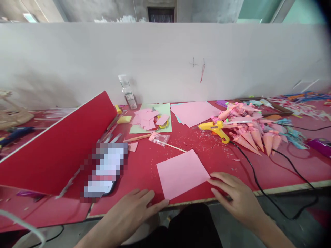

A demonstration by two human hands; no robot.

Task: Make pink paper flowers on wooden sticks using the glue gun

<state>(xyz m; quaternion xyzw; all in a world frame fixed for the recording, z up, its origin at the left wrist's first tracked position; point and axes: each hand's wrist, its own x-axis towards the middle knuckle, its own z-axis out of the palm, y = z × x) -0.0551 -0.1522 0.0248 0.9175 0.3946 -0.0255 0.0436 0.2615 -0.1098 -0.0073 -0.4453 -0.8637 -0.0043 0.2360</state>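
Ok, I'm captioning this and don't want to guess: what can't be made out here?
All in the head view:
Pink sheet between the left hand and right hand: underside, turned to the table.
Phone screen: content masked by pixelation.
Bottle label: print too small.
Yellow loop: partly covered by pink scraps.
Purple object: cut off by the right edge.

Left hand (136, 208): palm down at the table's (144, 168) near edge, thumb stretched rightward.
Right hand (236, 194): over the same edge, fingers extended leftward, thumb apart.
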